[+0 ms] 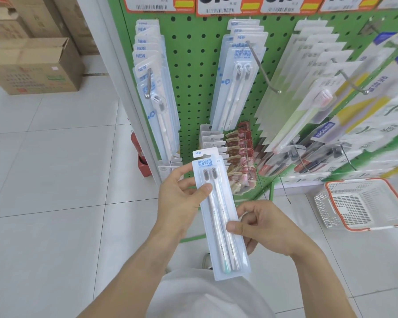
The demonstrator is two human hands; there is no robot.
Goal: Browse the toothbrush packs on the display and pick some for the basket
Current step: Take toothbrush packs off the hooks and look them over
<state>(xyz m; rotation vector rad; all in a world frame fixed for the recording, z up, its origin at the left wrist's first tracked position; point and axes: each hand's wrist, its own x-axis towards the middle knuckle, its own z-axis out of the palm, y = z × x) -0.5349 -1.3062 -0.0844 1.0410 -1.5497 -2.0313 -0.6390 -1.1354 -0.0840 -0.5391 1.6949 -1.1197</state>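
I hold a pale blue twin toothbrush pack (218, 216) upright in front of me, its "NEW" tab at the top. My left hand (182, 200) pinches its upper left edge, thumb on the front. My right hand (262, 226) grips the right edge lower down, thumb across the front. Matching twin packs (237, 83) hang on a hook of the green pegboard display (191, 65). Single-brush packs (154, 88) hang to their left. A white basket with an orange rim (363, 204) stands on the floor at the right; I see nothing in it.
More toothbrush packs (308, 92) hang to the right on long metal hooks (263, 67) that stick out toward me. Small brown packets (239, 152) hang lower down. Cardboard boxes (32, 65) are stacked on the tiled floor at the far left. A red object (140, 157) stands by the display's base.
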